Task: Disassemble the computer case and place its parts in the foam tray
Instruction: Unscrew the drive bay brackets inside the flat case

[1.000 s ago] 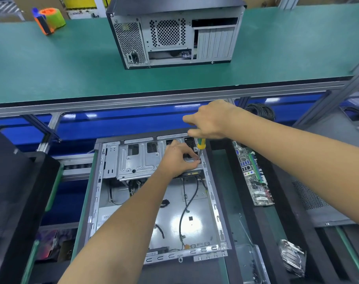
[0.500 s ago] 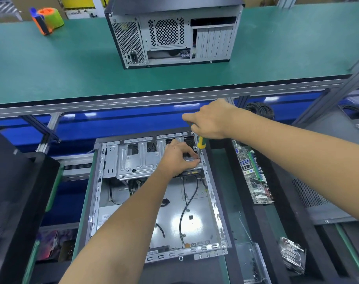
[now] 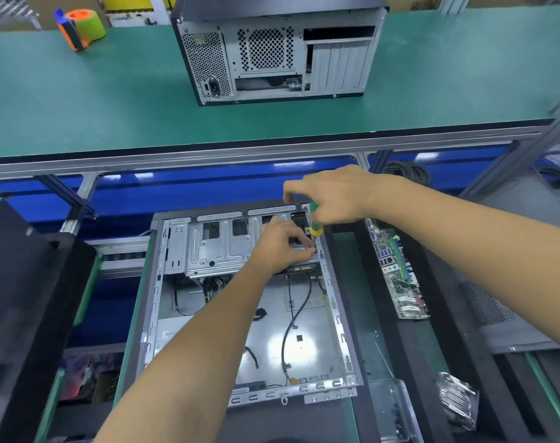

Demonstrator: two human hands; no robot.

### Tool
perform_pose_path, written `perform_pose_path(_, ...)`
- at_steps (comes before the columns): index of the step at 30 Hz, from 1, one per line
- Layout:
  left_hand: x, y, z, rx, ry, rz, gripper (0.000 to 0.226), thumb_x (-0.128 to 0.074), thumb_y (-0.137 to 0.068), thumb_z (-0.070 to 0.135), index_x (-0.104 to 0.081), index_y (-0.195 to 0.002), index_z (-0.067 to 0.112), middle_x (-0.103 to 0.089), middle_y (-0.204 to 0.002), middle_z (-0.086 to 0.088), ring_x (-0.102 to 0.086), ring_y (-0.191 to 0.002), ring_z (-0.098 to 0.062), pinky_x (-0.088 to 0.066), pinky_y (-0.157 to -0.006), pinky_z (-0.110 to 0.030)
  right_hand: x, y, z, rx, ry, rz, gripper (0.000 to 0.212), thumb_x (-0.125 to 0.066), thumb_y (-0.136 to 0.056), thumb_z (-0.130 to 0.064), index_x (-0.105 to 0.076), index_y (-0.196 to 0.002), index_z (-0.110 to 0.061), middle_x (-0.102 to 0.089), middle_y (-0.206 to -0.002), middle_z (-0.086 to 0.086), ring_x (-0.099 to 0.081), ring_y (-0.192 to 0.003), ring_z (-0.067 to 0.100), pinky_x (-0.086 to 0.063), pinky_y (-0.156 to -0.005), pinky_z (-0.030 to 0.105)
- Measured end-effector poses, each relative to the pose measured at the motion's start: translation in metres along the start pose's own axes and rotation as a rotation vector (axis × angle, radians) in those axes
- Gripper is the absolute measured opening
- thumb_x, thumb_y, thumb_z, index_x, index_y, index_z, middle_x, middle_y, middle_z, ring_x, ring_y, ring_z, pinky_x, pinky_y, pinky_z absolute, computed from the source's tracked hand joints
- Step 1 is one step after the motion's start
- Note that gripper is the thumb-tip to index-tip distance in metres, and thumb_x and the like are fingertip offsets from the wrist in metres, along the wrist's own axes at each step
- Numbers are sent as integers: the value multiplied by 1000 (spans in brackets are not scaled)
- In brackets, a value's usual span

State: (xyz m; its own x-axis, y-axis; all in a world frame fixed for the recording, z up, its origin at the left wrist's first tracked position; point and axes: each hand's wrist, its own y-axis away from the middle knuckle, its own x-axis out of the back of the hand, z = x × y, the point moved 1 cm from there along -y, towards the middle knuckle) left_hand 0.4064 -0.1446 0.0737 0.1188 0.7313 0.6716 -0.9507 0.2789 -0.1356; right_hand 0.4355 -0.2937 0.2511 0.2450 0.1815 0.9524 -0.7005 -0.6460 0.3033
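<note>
An open computer case (image 3: 336, 318) lies flat in front of me, its bare metal floor and loose black cables showing. A silver drive cage (image 3: 218, 247) spans its far end. My right hand (image 3: 333, 195) grips a green and yellow screwdriver (image 3: 315, 223) held upright over the cage's right corner. My left hand (image 3: 282, 246) rests on the cage just left of the screwdriver tip, fingertips pinched at the tip; what they hold is hidden. A removed motherboard (image 3: 397, 276) stands on edge in the black foam tray (image 3: 409, 346) to the right.
A second, closed computer case (image 3: 272, 49) stands on the green bench beyond. An orange and green tape dispenser (image 3: 80, 27) sits far left. Black foam (image 3: 23, 298) rises on the left. A silver bag (image 3: 457, 401) and a perforated side panel (image 3: 496, 311) lie on the right.
Both hands hold nearly the same place at the cage's right corner; the right hand has shifted slightly on the screwdriver handle.
</note>
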Motion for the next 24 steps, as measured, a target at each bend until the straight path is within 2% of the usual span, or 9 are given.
perform_pose_path(2,1,-1,0,15,2,-7,13,-84,-73,39,-72,-75,43,-72,-83,10,-51,-91,-17,-44,-93,-45,1,2,0,1,-60,-15,52,-57,-84,-18,-41,-128,-41,-43,-91,-8,-51,-73,16,-28,-56,33)
perform_pose_path(3,2,-1,-1,20,3,-9,13,-84,-73,40,-72,-75,43,-72,-83,10,-50,-92,-17,-44,-94,-46,0,2,1,-2,-58,-12,50,-57,-85,-19,-42,-127,-40,-42,-91,-8,-51,-73,16,-28,-55,34)
perform_pose_path(6,1,-1,-2,17,1,-6,9,-84,-73,38,-78,-78,35,-73,-83,11,-50,-92,-17,-44,-93,-46,1,2,3,-12,78,48,18,-47,-96,-38,-44,-112,-32,-47,-80,-7,-48,-67,17,-25,-53,34)
perform_pose_path(7,0,-1,-3,12,-2,-1,10,-84,-72,39,-79,-79,34,-73,-83,11,-50,-91,-17,-45,-92,-46,1,2,4,-11,123,59,15,-42,-99,-42,-44,-107,-30,-48,-74,-7,-46,-63,16,-24,-52,34)
perform_pose_path(9,0,-1,-3,4,-7,5,13,-79,-72,46,-78,-78,35,-72,-82,11,-50,-90,-16,-45,-90,-46,0,1,4,11,129,74,13,-38,-100,-39,-43,-100,-28,-49,-68,-6,-43,-59,12,-22,-52,34)
perform_pose_path(12,-1,-1,-2,8,-9,10,21,-71,-70,57,-76,-78,38,-71,-81,13,-47,-88,-14,-45,-89,-45,-2,0,5,34,28,86,4,-44,-96,-32,-46,-98,-29,-51,-64,-9,-42,-59,7,-21,-53,34)
perform_pose_path(15,0,0,-1,6,-2,9,18,-70,-69,59,-73,-76,43,-70,-81,14,-47,-88,-13,-45,-89,-44,-3,0,5,37,5,98,3,-45,-94,-31,-47,-95,-29,-52,-64,-8,-44,-60,7,-20,-54,34)
perform_pose_path(20,0,0,-1,19,-10,-8,19,-69,-70,59,-73,-76,42,-70,-82,12,-49,-89,-16,-45,-90,-46,-4,-3,8,4,8,99,14,-47,-94,-38,-45,-87,-26,-54,-70,-7,-46,-64,9,-20,-55,34)
perform_pose_path(24,3,0,2,0,-20,-19,9,-70,-71,54,-67,-75,46,-72,-84,12,-53,-90,-19,-43,-92,-47,-5,-1,10,-32,-79,139,16,-49,-90,-41,-47,-84,-26,-56,-70,-6,-47,-65,7,-22,-56,34)
